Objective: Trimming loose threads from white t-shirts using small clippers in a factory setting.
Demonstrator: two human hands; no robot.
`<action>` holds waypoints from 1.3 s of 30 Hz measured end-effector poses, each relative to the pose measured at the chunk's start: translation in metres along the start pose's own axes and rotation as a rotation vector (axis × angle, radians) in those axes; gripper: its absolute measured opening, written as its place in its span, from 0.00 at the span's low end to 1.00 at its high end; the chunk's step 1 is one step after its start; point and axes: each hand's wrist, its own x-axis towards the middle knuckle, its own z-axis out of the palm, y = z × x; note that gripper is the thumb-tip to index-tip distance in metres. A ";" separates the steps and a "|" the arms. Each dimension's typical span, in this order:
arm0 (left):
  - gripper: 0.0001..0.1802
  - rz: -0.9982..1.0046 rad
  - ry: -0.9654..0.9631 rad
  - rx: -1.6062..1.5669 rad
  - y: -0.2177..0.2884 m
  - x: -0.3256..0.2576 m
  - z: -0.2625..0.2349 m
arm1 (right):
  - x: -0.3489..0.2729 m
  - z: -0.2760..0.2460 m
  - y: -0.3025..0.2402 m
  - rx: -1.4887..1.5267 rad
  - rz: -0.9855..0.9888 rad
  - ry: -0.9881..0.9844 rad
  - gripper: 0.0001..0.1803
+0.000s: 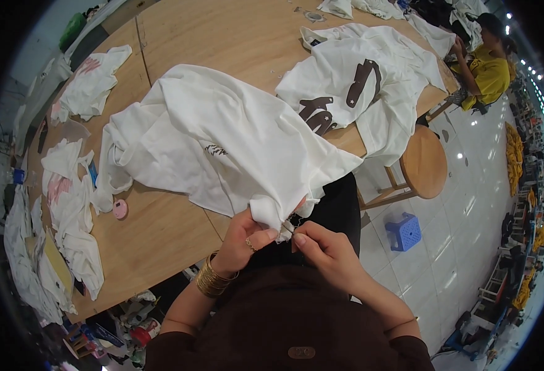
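A large white garment (222, 117) lies over the near edge of the wooden table, with a small dark print partly folded into it. My left hand (241, 241) is closed on a bunched edge of this garment, thumb against the cloth. Close beside it, my right hand (324, 250) pinches a small, thin, dark metal tool (289, 229) whose tip meets the cloth. Its exact kind is too small to tell. To the right, a second white garment (340, 80) with dark brown printed shapes lies spread on the table.
White pieces with reddish prints (68, 204) lie along the left of the table (142, 241), near a round pink object (120, 209). On the right stand a wooden stool (423, 162) and a blue plastic stool (404, 232). A person in yellow (489, 77) sits at the far right.
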 end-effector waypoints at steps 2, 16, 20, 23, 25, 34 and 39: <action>0.14 0.013 -0.004 0.028 0.001 0.000 0.001 | 0.001 0.000 0.001 0.013 0.004 0.000 0.11; 0.15 0.056 -0.027 0.059 0.001 0.001 0.003 | 0.001 -0.001 0.002 0.009 0.042 0.002 0.13; 0.15 0.058 -0.033 0.060 0.002 0.001 0.004 | 0.001 0.000 0.001 0.011 0.040 0.007 0.13; 0.15 0.053 -0.025 0.092 0.003 0.000 0.004 | 0.001 0.001 0.000 -0.013 0.016 0.027 0.12; 0.14 0.060 -0.019 0.101 0.002 0.000 0.004 | 0.000 0.004 0.001 -0.126 -0.081 0.098 0.10; 0.13 0.030 -0.005 0.057 0.005 -0.002 0.010 | 0.001 -0.005 -0.002 -0.222 -0.091 0.215 0.09; 0.13 0.016 0.012 0.066 0.003 -0.001 0.007 | 0.003 -0.004 0.009 -0.090 -0.111 0.198 0.11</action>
